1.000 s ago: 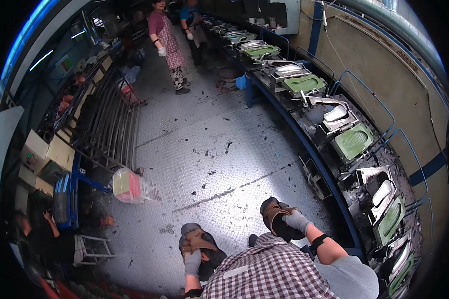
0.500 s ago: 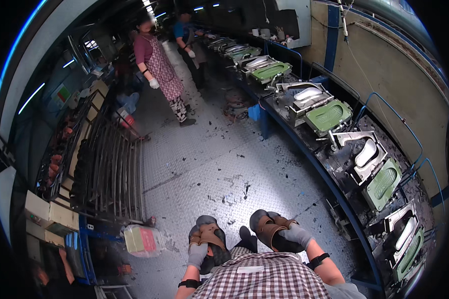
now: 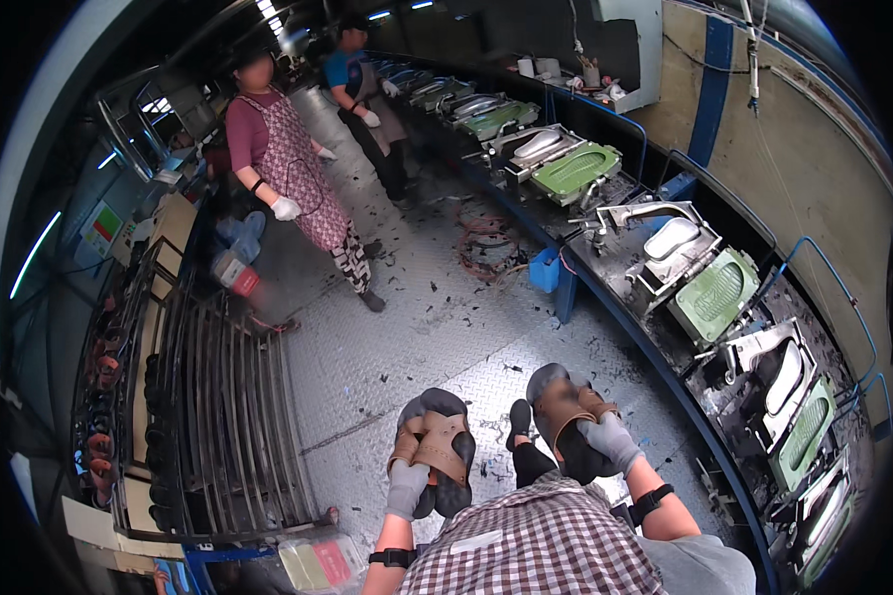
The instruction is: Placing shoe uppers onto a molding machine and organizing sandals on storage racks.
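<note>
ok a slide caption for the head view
Gloved left hand and right hand hold brown-strapped sandals beside a bench with green moulds.

Unevenly lit: brightest on the metal floor (image 3: 511, 359), with pale glare between the sandals (image 3: 437, 441). Dim around the rack (image 3: 230, 397) at left, shadowed beneath the tabletop (image 3: 610, 266), near black at the far end. Faintly lit by thin white tubes (image 3: 36, 255) at left and overhead. Glinting on the silver moulds (image 3: 672, 239). Bowed toward the rim, black in the corners. Sharp at centre; blurred over the nearer co-worker's head (image 3: 255, 71).
</note>
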Available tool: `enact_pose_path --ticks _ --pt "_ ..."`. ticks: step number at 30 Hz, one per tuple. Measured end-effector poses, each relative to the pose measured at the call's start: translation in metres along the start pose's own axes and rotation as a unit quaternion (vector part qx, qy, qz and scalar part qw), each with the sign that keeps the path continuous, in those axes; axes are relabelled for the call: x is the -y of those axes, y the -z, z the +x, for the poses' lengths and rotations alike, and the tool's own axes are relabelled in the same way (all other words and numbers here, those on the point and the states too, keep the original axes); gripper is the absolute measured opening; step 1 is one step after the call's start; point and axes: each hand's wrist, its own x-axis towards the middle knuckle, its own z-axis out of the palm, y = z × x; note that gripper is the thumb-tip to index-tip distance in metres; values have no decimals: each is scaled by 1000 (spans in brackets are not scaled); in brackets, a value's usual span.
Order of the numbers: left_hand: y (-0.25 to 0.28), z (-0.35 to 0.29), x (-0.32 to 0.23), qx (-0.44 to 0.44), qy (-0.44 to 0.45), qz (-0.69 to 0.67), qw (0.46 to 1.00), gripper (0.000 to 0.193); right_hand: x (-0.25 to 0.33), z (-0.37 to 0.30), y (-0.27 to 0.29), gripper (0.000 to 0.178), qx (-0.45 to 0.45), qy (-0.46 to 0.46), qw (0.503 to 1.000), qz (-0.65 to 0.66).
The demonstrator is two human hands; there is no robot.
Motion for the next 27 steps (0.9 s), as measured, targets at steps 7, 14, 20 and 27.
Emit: enact_pose_path --ticks 7,14,20,27 --pt "64 142 50 -147 -115 -13 982 32 163 200 -29 57 56 127 981 -138" --pt "101 228 -47 -197 153 -51 967 27 370 313 -78 55 151 388 909 -22" --pt "129 403 -37 -163 83 -171 968 36 516 387 -95 52 207 283 933 -80" --pt "119 677 -188 -47 -39 13 998 43 556 545 -69 41 -203 156 959 123"
